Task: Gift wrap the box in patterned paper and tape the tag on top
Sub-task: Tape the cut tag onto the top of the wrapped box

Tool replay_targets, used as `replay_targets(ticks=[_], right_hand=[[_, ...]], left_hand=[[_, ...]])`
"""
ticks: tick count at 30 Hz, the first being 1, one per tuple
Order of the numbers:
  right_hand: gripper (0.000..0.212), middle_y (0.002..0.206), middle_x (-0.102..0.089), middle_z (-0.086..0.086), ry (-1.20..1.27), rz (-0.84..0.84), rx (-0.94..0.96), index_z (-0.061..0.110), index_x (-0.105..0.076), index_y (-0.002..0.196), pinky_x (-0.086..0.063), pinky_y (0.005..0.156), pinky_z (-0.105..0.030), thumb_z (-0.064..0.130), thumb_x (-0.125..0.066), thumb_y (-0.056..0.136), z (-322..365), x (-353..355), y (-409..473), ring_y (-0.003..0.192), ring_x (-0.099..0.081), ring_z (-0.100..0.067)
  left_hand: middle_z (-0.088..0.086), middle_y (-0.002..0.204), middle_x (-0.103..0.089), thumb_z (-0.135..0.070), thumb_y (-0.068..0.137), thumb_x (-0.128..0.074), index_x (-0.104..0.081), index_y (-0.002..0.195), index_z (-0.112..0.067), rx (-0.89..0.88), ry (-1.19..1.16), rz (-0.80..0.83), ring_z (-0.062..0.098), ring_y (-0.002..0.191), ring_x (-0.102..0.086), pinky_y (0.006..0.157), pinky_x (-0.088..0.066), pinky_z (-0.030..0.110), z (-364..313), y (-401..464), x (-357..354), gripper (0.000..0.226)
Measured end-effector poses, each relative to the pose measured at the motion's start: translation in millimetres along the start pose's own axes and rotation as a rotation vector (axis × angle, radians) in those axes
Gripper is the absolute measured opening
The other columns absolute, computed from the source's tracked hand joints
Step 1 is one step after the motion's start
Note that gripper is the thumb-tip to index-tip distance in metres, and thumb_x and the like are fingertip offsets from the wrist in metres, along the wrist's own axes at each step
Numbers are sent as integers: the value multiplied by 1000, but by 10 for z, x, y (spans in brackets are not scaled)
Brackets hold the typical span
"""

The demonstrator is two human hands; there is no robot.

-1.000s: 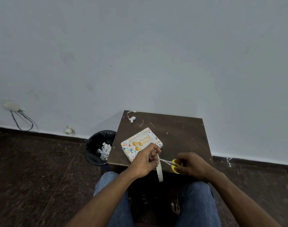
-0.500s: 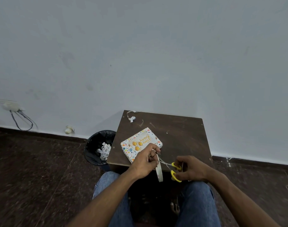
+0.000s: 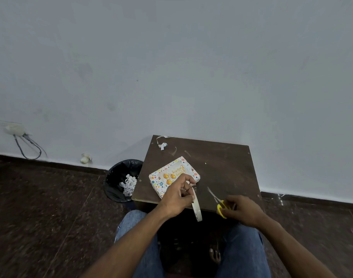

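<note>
Wrapped box (image 3: 174, 176), flat and rectangular in white paper dotted with bright shapes, sits on the near-left part of the dark brown wooden table (image 3: 221, 169), with a white tag bearing 3 orange ornaments and gold script lying on top.

Starting nearest me: my right hand (image 3: 240, 210) curls around the yellow-handled scissors (image 3: 218, 201), blades pointing up toward the box and apart from it. My left hand (image 3: 178, 196) pinches a white ring of tape (image 3: 196, 205) that hangs below the table edge, fingers at the box's near corner.

I judge the wrapping done, and the tag placed. What remains is pressing a tape piece over it; I cannot tell whether any tape holds it yet.

Farther off, paper scraps (image 3: 161, 142) lie at the table's back edge, and a black-lined bin (image 3: 121, 178) holds offcuts.
</note>
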State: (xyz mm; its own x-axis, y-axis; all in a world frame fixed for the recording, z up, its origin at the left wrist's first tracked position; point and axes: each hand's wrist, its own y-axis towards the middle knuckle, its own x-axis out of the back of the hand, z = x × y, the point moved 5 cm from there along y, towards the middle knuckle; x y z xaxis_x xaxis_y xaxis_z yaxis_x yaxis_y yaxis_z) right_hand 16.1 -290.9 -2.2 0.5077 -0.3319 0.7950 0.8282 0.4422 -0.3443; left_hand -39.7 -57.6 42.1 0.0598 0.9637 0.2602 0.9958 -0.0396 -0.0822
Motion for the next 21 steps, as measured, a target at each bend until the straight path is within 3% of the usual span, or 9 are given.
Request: replay_targets(ticks=[3,7,13,16,18,21], right_hand=[[46,87,-55,5,-209,-144,-169,20,-55,70,-45,65,-33,64,-60,83,-161,33,42,80,-59,-17],[41,94,-49,3,-159,-230,-308,22,-50,70,-44,67,-32,58,-66,79,-256,72,91,88,-61,-25],[23,75,-68,-6,133,-166,-450,16,-61,66,-61,67,-44,34,-72,75,-406,-77,189,66,-69,-27],[15,72,-68,-5,199,-110,-473,17,-68,68,-61,57,-39,29,-70,77,-312,-46,161,59,-70,-25],[11,75,-68,0,159,-155,-413,22,-68,70,-60,62,-37,32,-68,76,-226,-5,149,69,-70,-22],[17,80,-69,7,288,-253,-88,28,-69,76,-53,76,-33,44,-74,81,102,13,97,80,-66,-11]], left_hand=[[-9,73,-60,8,84,-62,-53,104,-25,9,-6,-3,2,65,-57,63,-48,20,-15,3,-1,39],[-13,71,-61,6,84,-63,-53,104,-27,19,5,-13,2,65,-58,66,-53,27,-2,14,-1,40],[-12,71,-61,6,83,-64,-54,105,-27,24,-12,-14,6,67,-59,71,-55,36,-15,26,-12,41],[-11,70,-61,8,82,-63,-53,105,-24,20,-24,-24,6,65,-59,69,-52,32,-19,27,-11,41],[-10,69,-61,8,81,-64,-53,105,-22,18,-41,-38,7,63,-58,68,-51,31,-21,30,-27,40],[-8,69,-61,-6,78,-69,-53,102,-23,6,-75,-98,8,62,-57,67,-49,28,-35,39,-51,34]])
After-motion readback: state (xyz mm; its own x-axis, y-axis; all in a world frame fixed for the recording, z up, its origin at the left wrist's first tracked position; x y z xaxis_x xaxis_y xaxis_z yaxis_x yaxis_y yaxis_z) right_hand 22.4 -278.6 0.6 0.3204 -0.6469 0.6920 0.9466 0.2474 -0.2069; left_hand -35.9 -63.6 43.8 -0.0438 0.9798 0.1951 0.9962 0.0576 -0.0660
